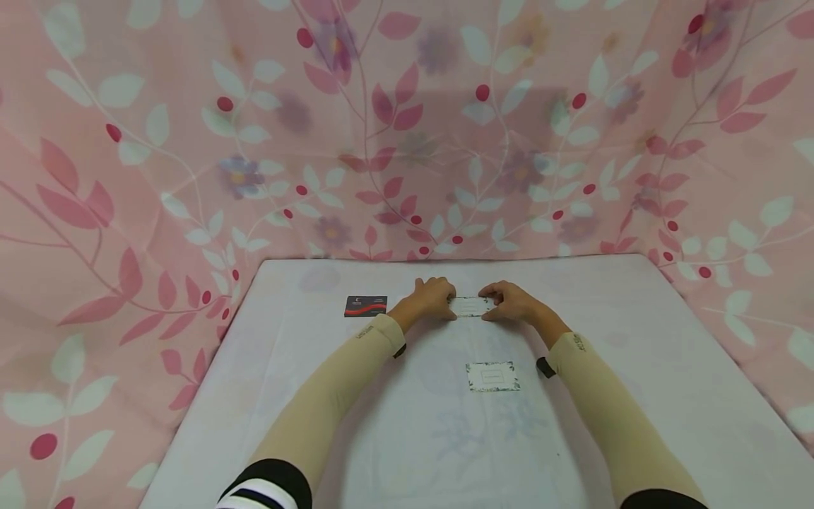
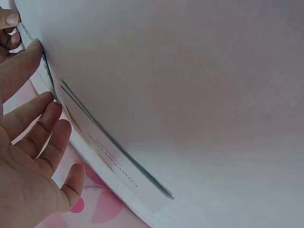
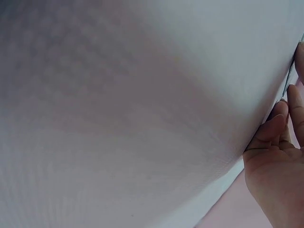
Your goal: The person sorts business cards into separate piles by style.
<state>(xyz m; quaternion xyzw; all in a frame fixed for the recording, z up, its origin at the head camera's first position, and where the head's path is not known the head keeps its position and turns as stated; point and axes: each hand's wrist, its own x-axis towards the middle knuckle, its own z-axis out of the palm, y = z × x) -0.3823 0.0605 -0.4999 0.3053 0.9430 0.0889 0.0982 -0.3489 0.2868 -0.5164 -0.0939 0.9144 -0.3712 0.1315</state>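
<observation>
Both hands meet at a white business card (image 1: 470, 306) with a leafy border, toward the far side of the table. My left hand (image 1: 434, 298) holds its left end between thumb and fingers. At the opposite end, my right hand (image 1: 511, 302) grips the card by its corners, thumb on the near side. The left wrist view shows the left thumb and index finger on the card's edge (image 2: 49, 71), the other fingers spread loosely. In the right wrist view, the right hand (image 3: 275, 161) covers most of the card.
A black card (image 1: 365, 306) with a red stripe lies left of my left hand. Nearer me lies another white leafy-bordered card (image 1: 492, 376). Layered card edges with small lettering (image 2: 118, 147) show beside the left hand. Pink floral cloth (image 1: 407, 141) hangs behind the white table (image 1: 394, 452).
</observation>
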